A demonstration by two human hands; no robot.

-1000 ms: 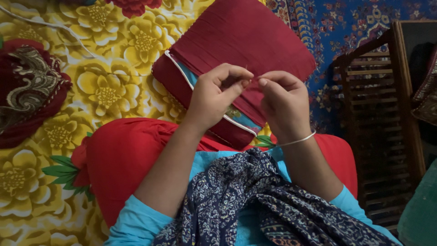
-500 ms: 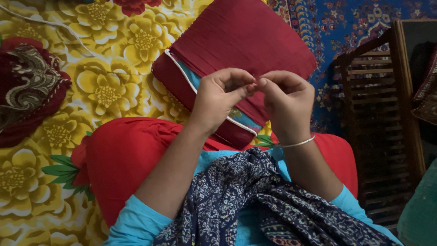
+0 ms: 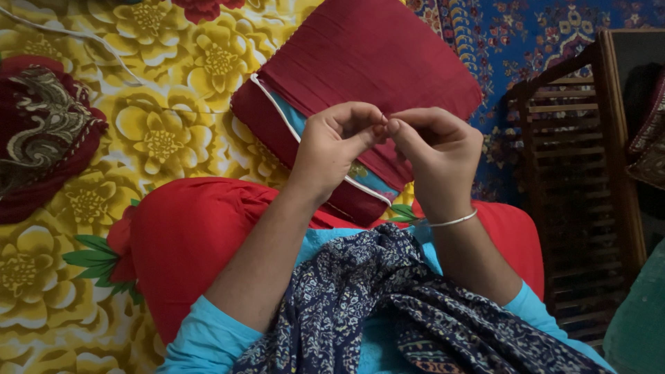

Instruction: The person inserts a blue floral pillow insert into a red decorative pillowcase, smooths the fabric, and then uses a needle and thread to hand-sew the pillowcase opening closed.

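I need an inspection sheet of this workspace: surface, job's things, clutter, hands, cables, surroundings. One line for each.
Surface: yellow flowered bedsheet, partly covered.
Job's things: dark red cushion with white piping lies beyond the hands; something very small is pinched between the fingertips, too small to name.
Clutter: maroon embroidered cloth at the left; navy patterned scarf on the lap.
Hands: left hand and right hand meet fingertip to fingertip, each in a pinching grip.
Cables: thin white cord on the sheet.
Surroundings: wooden rack; blue patterned carpet.
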